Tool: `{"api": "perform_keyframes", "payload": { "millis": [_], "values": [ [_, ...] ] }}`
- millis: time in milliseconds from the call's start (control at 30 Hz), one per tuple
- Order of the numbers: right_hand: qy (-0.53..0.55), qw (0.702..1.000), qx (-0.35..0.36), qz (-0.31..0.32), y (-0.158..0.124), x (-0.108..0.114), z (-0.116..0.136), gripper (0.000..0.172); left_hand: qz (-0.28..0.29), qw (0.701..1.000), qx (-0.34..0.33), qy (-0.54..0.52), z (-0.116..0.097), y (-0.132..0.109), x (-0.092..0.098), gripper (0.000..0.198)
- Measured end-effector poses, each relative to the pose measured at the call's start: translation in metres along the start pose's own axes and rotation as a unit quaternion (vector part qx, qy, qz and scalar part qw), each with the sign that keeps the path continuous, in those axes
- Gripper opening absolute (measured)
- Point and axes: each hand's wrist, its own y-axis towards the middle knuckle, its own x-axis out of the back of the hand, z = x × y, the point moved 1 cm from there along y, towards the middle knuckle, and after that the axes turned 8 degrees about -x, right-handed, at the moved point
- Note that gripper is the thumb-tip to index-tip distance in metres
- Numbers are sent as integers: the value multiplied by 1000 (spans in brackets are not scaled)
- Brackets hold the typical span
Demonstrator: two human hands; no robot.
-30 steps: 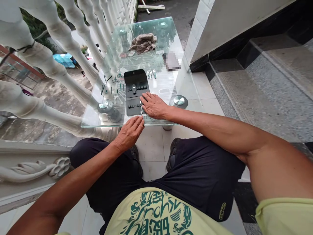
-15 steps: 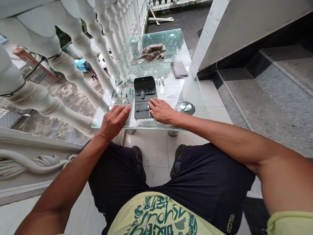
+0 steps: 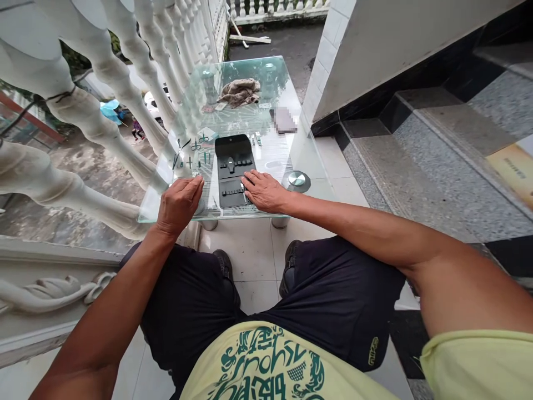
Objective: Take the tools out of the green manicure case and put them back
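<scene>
A black manicure case lies unfolded on the glass table, with elastic loops and a few small tools in it. My right hand rests on its lower right side, fingers stretched out over the edge. Close to those fingertips, a slim silver tool sits in the case. Left of the case, my left hand is closed with its fingers pressed together; whatever it may hold is hidden. Beyond it lie small scissors, cuticle nippers and several small green-handled tools. Nail clippers lie beyond the case's right side.
A crumpled brown cloth lies at the far end of the glass table, with a blurred flat object to its right. A round metal disc is at the table's right. White balusters flank the left; stone steps the right.
The camera view has turned to the right. My left hand has drawn slightly away from the case, toward the left. My right hand keeps its place on the case.
</scene>
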Motion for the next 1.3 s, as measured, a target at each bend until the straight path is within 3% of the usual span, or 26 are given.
{"api": "perform_keyframes", "payload": {
  "millis": [167, 400, 600, 800, 900, 1000, 1167, 1233, 1300],
  "values": [
    [-1, 1000, -14, 4, -28, 0, -8, 68, 84, 995, -49, 14, 22, 15, -19, 41],
    [0, 999, -29, -19, -47, -2, -10, 65, 195, 976, -98, 12, 58, 65, -75, 43],
    [-8, 999, -22, -37, -45, -5, -9, 66, 204, 973, -104, 31, 81, 80, -104, 36],
    [5, 999, -28, -15, -46, -4, -8, 67, 213, 973, -88, -1, 91, 85, -104, 36],
    [20, 999, -28, -6, -43, 2, -11, 66, 165, 984, -66, -31, 67, 84, -92, 47],
    [51, 998, -24, 12, -36, 9, -22, 66, 113, 990, -59, -62, 12, 74, -69, 52],
    [86, 995, 15, 46, -25, 17, -48, 68, 154, 976, -115, -105, -100, 28, -44, 58],
    [79, 995, 32, 52, -24, 19, -51, 69, 172, 975, -106, -96, -126, 10, -45, 64],
    [66, 996, 35, 49, -25, 19, -50, 68, 189, 975, -81, -83, -138, -2, -51, 68]
  ]
}}
